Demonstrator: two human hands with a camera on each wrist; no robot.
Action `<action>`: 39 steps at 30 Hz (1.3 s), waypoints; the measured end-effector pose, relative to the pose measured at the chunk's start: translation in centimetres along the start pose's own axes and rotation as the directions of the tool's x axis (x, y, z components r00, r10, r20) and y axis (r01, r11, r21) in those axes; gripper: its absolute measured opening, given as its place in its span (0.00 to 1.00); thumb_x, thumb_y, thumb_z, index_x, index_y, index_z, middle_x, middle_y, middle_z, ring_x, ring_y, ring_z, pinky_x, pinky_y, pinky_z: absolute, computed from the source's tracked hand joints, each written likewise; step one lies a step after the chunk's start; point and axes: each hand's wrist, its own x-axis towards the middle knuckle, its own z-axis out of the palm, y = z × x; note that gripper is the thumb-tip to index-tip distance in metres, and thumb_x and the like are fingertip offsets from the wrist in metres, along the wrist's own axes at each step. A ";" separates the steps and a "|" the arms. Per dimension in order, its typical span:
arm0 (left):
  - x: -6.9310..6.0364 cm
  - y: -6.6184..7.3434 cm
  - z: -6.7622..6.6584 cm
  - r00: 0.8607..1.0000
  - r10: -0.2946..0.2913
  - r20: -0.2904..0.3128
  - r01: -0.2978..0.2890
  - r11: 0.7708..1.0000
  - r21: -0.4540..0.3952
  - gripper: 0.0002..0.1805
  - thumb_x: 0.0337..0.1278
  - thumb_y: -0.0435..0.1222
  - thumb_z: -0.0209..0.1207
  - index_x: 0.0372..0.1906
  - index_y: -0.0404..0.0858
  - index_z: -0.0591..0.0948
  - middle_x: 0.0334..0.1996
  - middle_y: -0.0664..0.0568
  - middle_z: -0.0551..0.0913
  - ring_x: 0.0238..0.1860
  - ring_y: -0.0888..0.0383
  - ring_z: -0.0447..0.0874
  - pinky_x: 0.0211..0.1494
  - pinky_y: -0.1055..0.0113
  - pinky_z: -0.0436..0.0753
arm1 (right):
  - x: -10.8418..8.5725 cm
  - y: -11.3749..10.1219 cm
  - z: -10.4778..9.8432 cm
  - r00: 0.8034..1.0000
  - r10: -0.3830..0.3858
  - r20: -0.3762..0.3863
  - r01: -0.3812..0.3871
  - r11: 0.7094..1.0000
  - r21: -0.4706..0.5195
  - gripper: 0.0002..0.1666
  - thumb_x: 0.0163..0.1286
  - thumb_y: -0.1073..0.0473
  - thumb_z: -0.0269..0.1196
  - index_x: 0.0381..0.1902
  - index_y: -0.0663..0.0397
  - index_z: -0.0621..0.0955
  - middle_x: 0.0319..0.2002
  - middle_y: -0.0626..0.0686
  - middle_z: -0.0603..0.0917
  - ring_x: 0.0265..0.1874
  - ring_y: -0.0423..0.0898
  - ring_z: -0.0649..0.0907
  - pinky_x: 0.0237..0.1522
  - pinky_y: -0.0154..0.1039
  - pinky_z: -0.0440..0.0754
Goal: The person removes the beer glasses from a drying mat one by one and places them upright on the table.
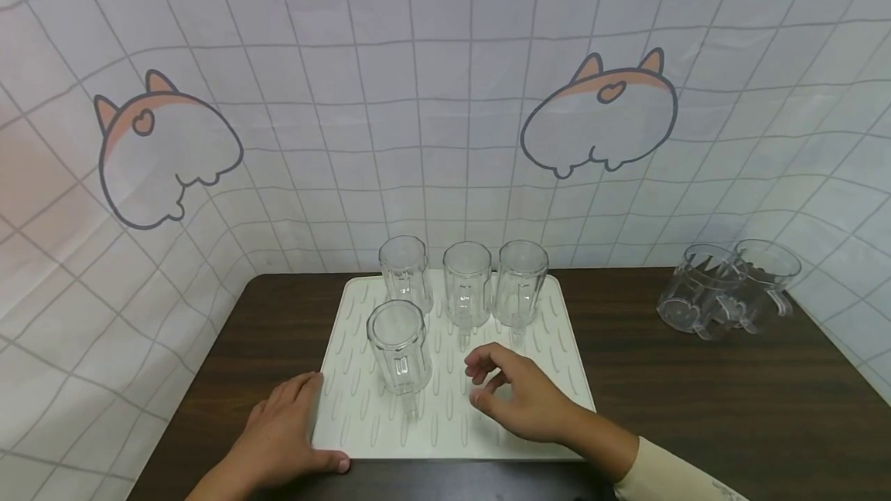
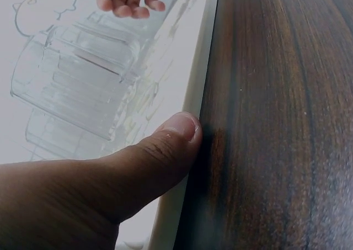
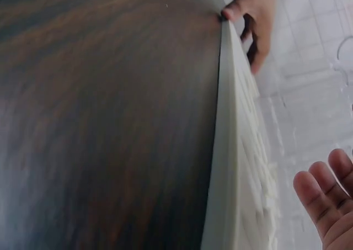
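Observation:
A white ridged drying tray (image 1: 445, 431) lies on the dark wooden table. My left hand (image 1: 278, 431) rests at its front left corner, fingers along the left side and thumb (image 2: 165, 145) against the front edge. Three clear glass mugs stand at the back of the tray: a left one (image 1: 405, 273), a middle one (image 1: 468, 284) and a right one (image 1: 520, 283). Another glass mug (image 1: 400, 350) stands nearer the front left, its handle towards me. Over the tray's right front part, my right hand (image 1: 522, 393) hovers with fingers loosely bent, holding nothing.
Two more clear mugs, a left one (image 1: 685, 300) and a right one (image 1: 773, 269), stand close together at the table's back right. A white gridded curtain (image 1: 445, 114) with dog drawings hangs behind and beside the dark wooden table (image 1: 696, 393).

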 end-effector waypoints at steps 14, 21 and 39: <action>0.1 0.2 -0.2 1.000 -0.001 0.002 0.001 1.000 0.002 0.77 0.17 0.74 0.75 0.73 0.27 0.65 0.69 0.35 0.69 0.68 0.36 0.67 0.58 0.31 0.70 | 1.2 -1.3 3.0 0.998 -0.015 0.057 0.010 0.996 0.086 0.20 0.71 0.65 0.66 0.59 0.61 0.75 0.51 0.58 0.82 0.49 0.54 0.84 0.52 0.40 0.83; 0.1 0.1 -0.1 1.000 -0.009 0.008 0.009 1.000 0.009 0.77 0.17 0.74 0.75 0.73 0.27 0.66 0.68 0.34 0.69 0.67 0.35 0.68 0.58 0.31 0.70 | 1.6 -1.5 4.1 0.996 -0.052 0.070 0.045 0.995 0.093 0.20 0.72 0.64 0.66 0.59 0.62 0.76 0.51 0.58 0.82 0.50 0.52 0.84 0.53 0.39 0.83; 0.2 0.2 -0.1 1.000 -0.015 0.015 0.015 1.000 0.005 0.77 0.17 0.75 0.75 0.73 0.27 0.65 0.69 0.34 0.69 0.67 0.35 0.68 0.59 0.31 0.69 | 2.7 -2.2 6.0 0.999 -0.019 0.036 0.019 1.000 0.015 0.15 0.70 0.66 0.69 0.51 0.52 0.78 0.45 0.48 0.83 0.44 0.37 0.84 0.51 0.34 0.82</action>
